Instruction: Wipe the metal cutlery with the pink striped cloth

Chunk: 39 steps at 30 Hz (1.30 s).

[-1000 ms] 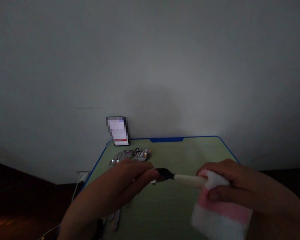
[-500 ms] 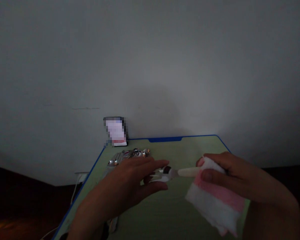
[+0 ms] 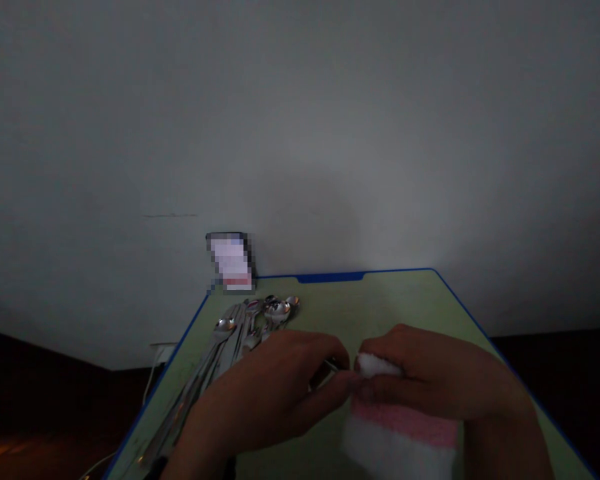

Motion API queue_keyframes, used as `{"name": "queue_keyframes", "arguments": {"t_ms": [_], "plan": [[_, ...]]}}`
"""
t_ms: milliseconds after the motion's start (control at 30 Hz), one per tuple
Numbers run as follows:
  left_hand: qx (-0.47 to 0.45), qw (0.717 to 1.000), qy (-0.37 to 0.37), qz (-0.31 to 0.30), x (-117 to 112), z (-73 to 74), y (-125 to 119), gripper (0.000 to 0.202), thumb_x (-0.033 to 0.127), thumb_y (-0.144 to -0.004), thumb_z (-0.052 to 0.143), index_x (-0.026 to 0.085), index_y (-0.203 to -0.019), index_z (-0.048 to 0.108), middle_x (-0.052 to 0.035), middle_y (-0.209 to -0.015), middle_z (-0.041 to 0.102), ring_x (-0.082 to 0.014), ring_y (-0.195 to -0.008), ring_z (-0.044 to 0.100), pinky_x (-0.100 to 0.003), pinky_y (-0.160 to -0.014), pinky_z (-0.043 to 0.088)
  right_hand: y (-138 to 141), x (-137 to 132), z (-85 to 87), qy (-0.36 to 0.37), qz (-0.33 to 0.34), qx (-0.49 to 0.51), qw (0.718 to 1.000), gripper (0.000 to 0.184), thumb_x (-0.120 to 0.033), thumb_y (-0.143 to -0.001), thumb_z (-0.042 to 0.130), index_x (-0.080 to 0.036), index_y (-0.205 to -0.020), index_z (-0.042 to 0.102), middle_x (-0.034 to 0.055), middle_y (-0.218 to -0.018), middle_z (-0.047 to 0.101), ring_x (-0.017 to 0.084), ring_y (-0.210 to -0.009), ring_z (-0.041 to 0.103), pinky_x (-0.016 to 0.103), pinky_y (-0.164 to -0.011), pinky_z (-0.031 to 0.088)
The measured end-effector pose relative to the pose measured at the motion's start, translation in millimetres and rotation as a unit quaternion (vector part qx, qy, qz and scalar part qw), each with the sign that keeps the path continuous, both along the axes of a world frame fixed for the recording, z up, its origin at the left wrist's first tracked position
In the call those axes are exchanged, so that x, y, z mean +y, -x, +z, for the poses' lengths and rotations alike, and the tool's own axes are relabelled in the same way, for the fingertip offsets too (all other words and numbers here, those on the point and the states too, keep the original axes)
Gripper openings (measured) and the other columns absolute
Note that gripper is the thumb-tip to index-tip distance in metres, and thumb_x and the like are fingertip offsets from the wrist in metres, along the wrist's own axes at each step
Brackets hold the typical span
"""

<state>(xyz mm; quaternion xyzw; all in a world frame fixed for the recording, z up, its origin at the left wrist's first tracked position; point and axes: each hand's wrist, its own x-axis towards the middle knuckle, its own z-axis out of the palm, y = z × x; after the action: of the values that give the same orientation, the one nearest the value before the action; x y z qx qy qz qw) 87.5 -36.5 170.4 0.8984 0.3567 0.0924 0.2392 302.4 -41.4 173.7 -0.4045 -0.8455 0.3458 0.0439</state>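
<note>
My left hand [image 3: 275, 387] and my right hand [image 3: 430, 377] meet above the near middle of the green table [image 3: 380, 300]. My left fingers pinch the metal end of a spoon [image 3: 325, 375]; only a sliver of it shows between the hands. My right hand is closed round a white and pink cloth [image 3: 397, 433], which is wrapped over the rest of the spoon and hides its pale handle. The cloth hangs down below my right fingers.
Several metal spoons [image 3: 245, 320] lie in a row along the table's left edge, bowls toward the wall. A phone [image 3: 230, 262] leans against the wall at the back left corner. A white cable [image 3: 153, 373] hangs beside the table. The table has a blue rim.
My hands have come together and dropped closer to me. The cloth in my right hand slid along the pale handle toward the spoon's bowl and now covers it.
</note>
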Motion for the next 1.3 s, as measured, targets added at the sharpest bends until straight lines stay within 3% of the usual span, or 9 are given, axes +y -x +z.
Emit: {"name": "queue_keyframes", "arguments": {"t_ms": [300, 500, 733, 867, 1067, 1300], "plan": [[-0.001, 1.0, 0.002, -0.004, 1, -1.2, 2, 0.027, 0.041, -0.089, 0.039, 0.022, -0.094, 0.059, -0.0012, -0.081, 0.063, -0.0152, -0.073, 0.057, -0.027, -0.063, 0.041, 5, 1, -4.3, -0.013, 0.005, 0.006, 1.0, 0.03, -0.044, -0.085, 0.047, -0.017, -0.084, 0.059, 0.0008, -0.069, 0.06, 0.01, -0.062, 0.053, 0.021, -0.054, 0.034], [-0.055, 0.998, -0.033, -0.029, 10, 0.7, 10, 0.02, 0.034, -0.087, 0.046, 0.02, -0.089, 0.059, 0.0004, -0.076, 0.062, -0.0128, -0.071, 0.056, -0.027, -0.067, 0.04, 2, 3, -1.2, 0.004, -0.001, 0.026, 1.0, 0.032, -0.045, -0.088, 0.043, -0.016, -0.083, 0.057, 0.0001, -0.068, 0.059, 0.01, -0.062, 0.053, 0.021, -0.055, 0.034], [-0.116, 0.992, -0.031, 0.028, 13, -0.8, 23, 0.019, 0.03, -0.089, 0.043, 0.022, -0.096, 0.06, 0.0015, -0.073, 0.06, -0.0102, -0.065, 0.054, -0.022, -0.061, 0.04, -14, -1, 7.0, 0.014, -0.046, 0.047, 0.998, 0.031, -0.045, -0.086, 0.046, -0.017, -0.079, 0.056, -0.0019, -0.066, 0.055, 0.009, -0.06, 0.051, 0.02, -0.052, 0.034], [-0.106, 0.993, -0.01, 0.05, 13, -1.3, 15, 0.03, 0.043, -0.082, 0.052, 0.02, -0.102, 0.055, 0.001, -0.073, 0.059, -0.0118, -0.063, 0.054, -0.023, -0.058, 0.042, -9, -2, 8.1, -0.009, -0.071, 0.04, 0.997, 0.031, -0.046, -0.085, 0.046, -0.018, -0.077, 0.055, -0.0018, -0.065, 0.054, 0.01, -0.059, 0.05, 0.021, -0.052, 0.033], [-0.147, 0.985, 0.03, 0.083, 21, -8.3, 5, 0.028, 0.045, -0.078, 0.059, 0.018, -0.084, 0.059, -0.0001, -0.072, 0.065, -0.0119, -0.065, 0.061, -0.022, -0.06, 0.047, 7, 1, 3.6, -0.063, -0.085, 0.038, 0.994, 0.028, -0.044, -0.086, 0.046, -0.018, -0.085, 0.057, 0.0016, -0.077, 0.06, 0.013, -0.068, 0.052, 0.024, -0.06, 0.036], [-0.192, 0.977, 0.021, 0.092, 26, -6.5, 22, 0.023, 0.037, -0.071, 0.068, 0.017, -0.081, 0.062, 0.0005, -0.068, 0.067, -0.0105, -0.06, 0.063, -0.018, -0.057, 0.049, -1, 3, 5.6, -0.015, -0.068, 0.053, 0.996, 0.03, -0.044, -0.087, 0.045, -0.018, -0.09, 0.057, 0.001, -0.076, 0.06, 0.012, -0.066, 0.053, 0.023, -0.058, 0.037]]}}
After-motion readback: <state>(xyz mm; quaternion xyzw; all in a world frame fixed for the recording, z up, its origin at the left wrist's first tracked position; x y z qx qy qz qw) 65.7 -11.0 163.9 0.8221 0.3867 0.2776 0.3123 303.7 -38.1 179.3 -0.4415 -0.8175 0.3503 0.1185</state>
